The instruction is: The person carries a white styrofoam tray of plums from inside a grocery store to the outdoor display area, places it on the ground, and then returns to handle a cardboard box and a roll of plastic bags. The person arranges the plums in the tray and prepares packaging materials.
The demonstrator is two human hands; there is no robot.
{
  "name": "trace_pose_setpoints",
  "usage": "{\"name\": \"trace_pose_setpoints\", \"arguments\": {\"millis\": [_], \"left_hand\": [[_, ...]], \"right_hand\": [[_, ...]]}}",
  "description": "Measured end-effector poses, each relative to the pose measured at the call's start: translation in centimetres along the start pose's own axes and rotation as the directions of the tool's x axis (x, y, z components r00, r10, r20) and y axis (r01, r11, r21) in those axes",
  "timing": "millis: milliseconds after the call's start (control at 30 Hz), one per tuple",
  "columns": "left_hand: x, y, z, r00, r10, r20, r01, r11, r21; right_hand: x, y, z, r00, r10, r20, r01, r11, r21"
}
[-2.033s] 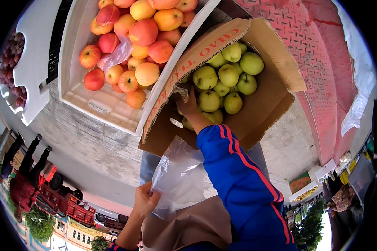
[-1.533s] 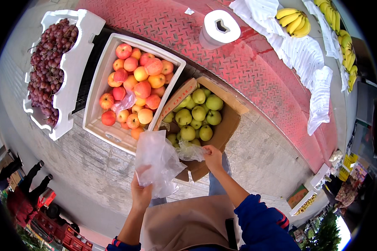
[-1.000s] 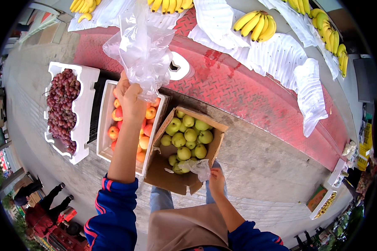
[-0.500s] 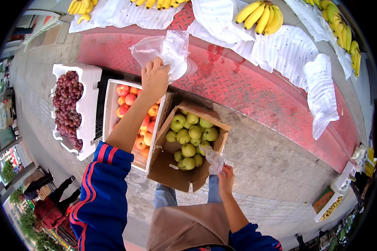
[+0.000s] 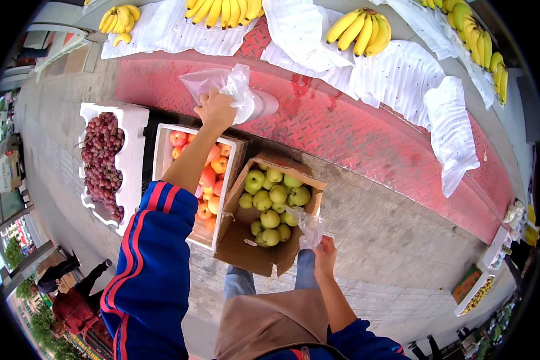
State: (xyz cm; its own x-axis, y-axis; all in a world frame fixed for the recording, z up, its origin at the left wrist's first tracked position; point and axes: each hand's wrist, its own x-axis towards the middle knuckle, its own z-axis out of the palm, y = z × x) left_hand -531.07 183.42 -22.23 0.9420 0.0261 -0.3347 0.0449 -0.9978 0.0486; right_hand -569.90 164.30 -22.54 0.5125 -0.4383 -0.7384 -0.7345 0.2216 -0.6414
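Note:
My left hand [image 5: 216, 110] reaches over the far end of a white box [image 5: 160, 155] of red and yellow apples [image 5: 207, 176]. Its fingers are closed on a thin clear plastic bag [image 5: 240, 84], beside a pale roll of bags [image 5: 266, 104] lying on the red metal step. Low at the right, my right hand [image 5: 326, 254] pinches a crumpled piece of clear plastic [image 5: 311, 229]. That plastic overlaps the right edge of an open cardboard box [image 5: 239, 255], which holds several green apples [image 5: 278, 193].
Left of the apples stands a white foam crate [image 5: 133, 135] of dark red grapes [image 5: 103, 162]. Beyond the boxes runs the red step [image 5: 354, 129], with bananas [image 5: 362, 32] on white padding [image 5: 396, 72] above it. People [image 5: 72, 303] are at the lower left.
The view has shifted a little. My left hand has drawn slightly back toward me, still holding the bag. My right hand keeps its pinch on the crumpled plastic.

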Motion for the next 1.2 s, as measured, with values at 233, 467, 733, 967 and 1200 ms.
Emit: {"name": "trace_pose_setpoints", "arguments": {"millis": [233,467,733,967,1200], "left_hand": [[0.0,0.0,2.9,0.964,0.152,-0.216,-0.206,0.944,-0.256],[-0.2,5.6,2.2,0.950,0.297,-0.097,-0.309,0.938,-0.159],[0.6,-0.2,2.5,0.976,0.147,-0.160,-0.187,0.944,-0.273],[-6.2,-5.6,-3.5,0.984,0.170,-0.059,-0.179,0.943,-0.281],[-14.5,-10.2,-8.5,0.990,0.140,-0.030,-0.143,0.958,-0.248]], "right_hand": [[1.0,0.7,-2.5,0.986,0.156,-0.054,-0.147,0.978,0.145],[1.6,1.2,-2.9,0.993,0.107,-0.049,-0.097,0.980,0.171],[1.5,1.4,-3.0,0.988,0.148,-0.040,-0.136,0.968,0.210],[1.8,3.4,-4.1,0.985,0.171,-0.034,-0.159,0.959,0.233],[0.5,2.6,-2.5,0.971,0.237,0.034,-0.239,0.950,0.199]]}}
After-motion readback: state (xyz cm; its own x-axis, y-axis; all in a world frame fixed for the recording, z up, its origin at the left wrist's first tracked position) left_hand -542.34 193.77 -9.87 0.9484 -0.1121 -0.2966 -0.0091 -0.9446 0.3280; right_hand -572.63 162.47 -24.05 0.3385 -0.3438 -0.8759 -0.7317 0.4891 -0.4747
